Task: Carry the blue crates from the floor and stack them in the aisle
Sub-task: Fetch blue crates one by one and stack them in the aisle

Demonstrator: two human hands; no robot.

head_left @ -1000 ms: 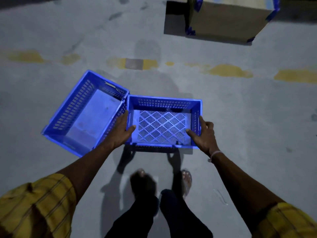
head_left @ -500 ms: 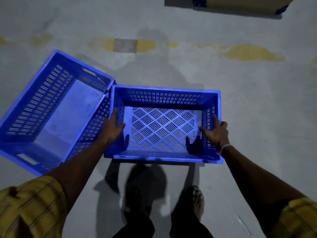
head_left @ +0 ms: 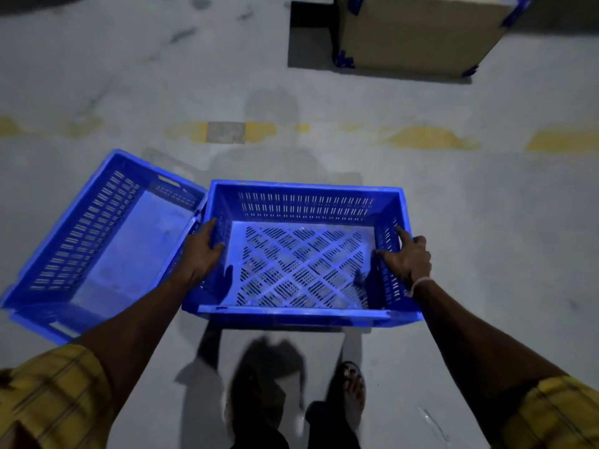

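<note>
The held blue crate (head_left: 301, 254) sits level between both hands, in front of the person and clear of the floor, as its shadow beneath suggests. It is open-topped, with slotted side walls and a lattice base, and it carries nothing.

The left hand (head_left: 199, 254) grips the crate's left wall, thumb hooked inside the rim and fingers outside. The right hand (head_left: 406, 259) grips the right wall in the same manner, thumb inside, with the index finger extended along the rim.

Handling assessment: the crate appears to be rigid moulded plastic — light when empty, stiff enough to hold by two opposite walls without flexing. The smooth plastic may slip, so the rim lip is the safest hold. Symmetric grips at mid-wall keep it level.

A second blue crate (head_left: 97, 241) lies just left of the held crate, angled to it, its near corner touching or almost touching — contact cannot be confirmed. It rests on the grey concrete floor (head_left: 486, 222). Beyond the held crate runs a worn yellow floor line (head_left: 428, 139); further beyond it stands a cardboard box (head_left: 418, 30) with blue tape at its corners.
</note>
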